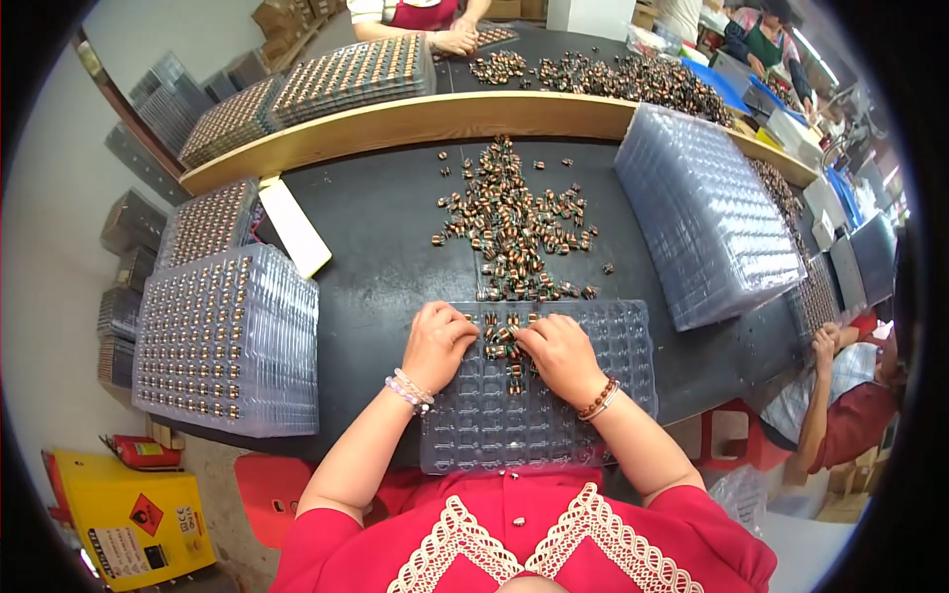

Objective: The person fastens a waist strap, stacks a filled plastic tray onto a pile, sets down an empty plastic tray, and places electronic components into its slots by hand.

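Note:
A clear plastic blister tray [465, 435] with rows of pockets lies flat in front of me. On its upper middle sits a loose cluster of small copper-wound coils [515, 374]. My left hand [438, 344] rests at the tray's upper left, fingers pressed together; anything between them is hidden. Just right of the cluster, my right hand [563, 358] has its fingertips closed on a coil at the cluster's edge. Beyond the tray's far edge spreads a heap of the same coils [519, 222].
Filled trays [222, 341] are stacked at left, beside a white box [294, 227]. A tall stack of clear trays [707, 217] stands at right. A wooden divider [474, 117] crosses the far side; beyond it a co-worker's hands [458, 38] handle a tray. Another person [840, 395] sits at right.

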`<control>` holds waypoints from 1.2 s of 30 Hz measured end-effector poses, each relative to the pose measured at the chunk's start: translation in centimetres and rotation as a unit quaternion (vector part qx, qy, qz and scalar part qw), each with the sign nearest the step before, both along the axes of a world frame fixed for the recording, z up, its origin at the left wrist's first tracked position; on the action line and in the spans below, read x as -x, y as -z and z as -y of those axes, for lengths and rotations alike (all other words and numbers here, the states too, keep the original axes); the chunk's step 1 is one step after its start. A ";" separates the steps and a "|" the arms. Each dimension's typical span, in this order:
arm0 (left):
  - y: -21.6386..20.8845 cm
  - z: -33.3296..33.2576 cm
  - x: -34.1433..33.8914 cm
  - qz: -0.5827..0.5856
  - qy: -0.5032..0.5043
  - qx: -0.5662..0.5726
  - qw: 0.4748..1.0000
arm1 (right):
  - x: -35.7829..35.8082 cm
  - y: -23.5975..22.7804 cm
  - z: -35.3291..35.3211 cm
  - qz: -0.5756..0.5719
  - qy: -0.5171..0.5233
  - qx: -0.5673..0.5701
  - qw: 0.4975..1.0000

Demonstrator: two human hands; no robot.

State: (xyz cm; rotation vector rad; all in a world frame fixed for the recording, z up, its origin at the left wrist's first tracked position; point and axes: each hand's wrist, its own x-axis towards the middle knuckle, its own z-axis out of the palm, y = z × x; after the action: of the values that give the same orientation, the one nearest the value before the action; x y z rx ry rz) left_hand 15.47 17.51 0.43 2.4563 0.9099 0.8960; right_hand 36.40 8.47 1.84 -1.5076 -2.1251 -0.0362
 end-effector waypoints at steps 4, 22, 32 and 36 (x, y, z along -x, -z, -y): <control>0.5 -0.1 0.1 0.012 -0.012 -0.043 0.999 | -0.1 -0.5 0.1 -0.030 -0.001 0.020 0.999; -0.2 2.6 -2.8 -0.018 0.056 -0.022 0.998 | -1.0 -1.1 3.0 0.003 0.026 0.015 1.000; -2.1 1.4 -0.8 0.162 -0.030 0.225 0.960 | -1.3 -1.2 3.0 -0.001 0.010 0.033 0.999; -2.3 -0.2 1.8 0.170 -0.054 0.251 0.951 | -1.4 -1.5 2.6 -0.024 0.016 0.018 0.999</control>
State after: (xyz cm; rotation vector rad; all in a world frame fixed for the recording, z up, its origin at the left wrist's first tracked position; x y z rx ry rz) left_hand 13.66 17.74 2.76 1.7727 1.0038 0.9457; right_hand 37.79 5.91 3.33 -1.5483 -2.0728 0.0264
